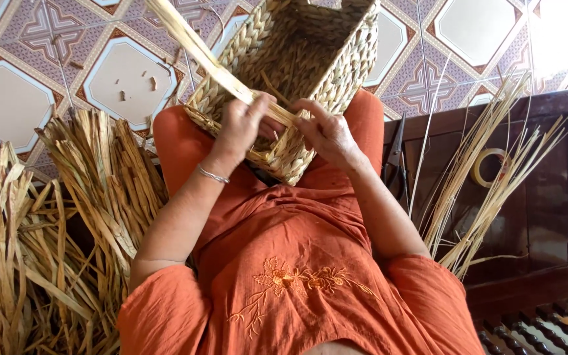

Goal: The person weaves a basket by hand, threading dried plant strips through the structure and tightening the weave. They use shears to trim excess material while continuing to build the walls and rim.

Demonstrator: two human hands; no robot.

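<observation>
Orange cloth with stitched flowers (297,279) fills the bottom of the view, the blouse of the person seated and looking down over their own lap. On the person's left side, dried flat fibre strips (47,250) lie heaped in a thick pile against the leg. On the right side stands a dark wooden bench (547,197), and on it rest a bundle of thin pale stalks (488,184), a roll of tape (488,165) partly under those stalks, and a pair of dark scissors (396,154) near the bench's inner edge. Farther up, over the knees, both hands meet at the near rim of a rectangular woven basket (297,59), which lies on the lap with its open mouth facing the camera and its far end reaching over the tiles. The left hand (241,128), a thin silver bangle (213,175) on its wrist, is closed in a pinch on a long pale fibre strip (192,43) that runs up and away towards the top edge. The right hand (327,131) has its fingers curled and pressed against the same rim, its fingertips touching the strip where it enters the weave. Beyond the basket spreads a patterned tile floor (126,79), dotted with small fibre scraps (152,82).
</observation>
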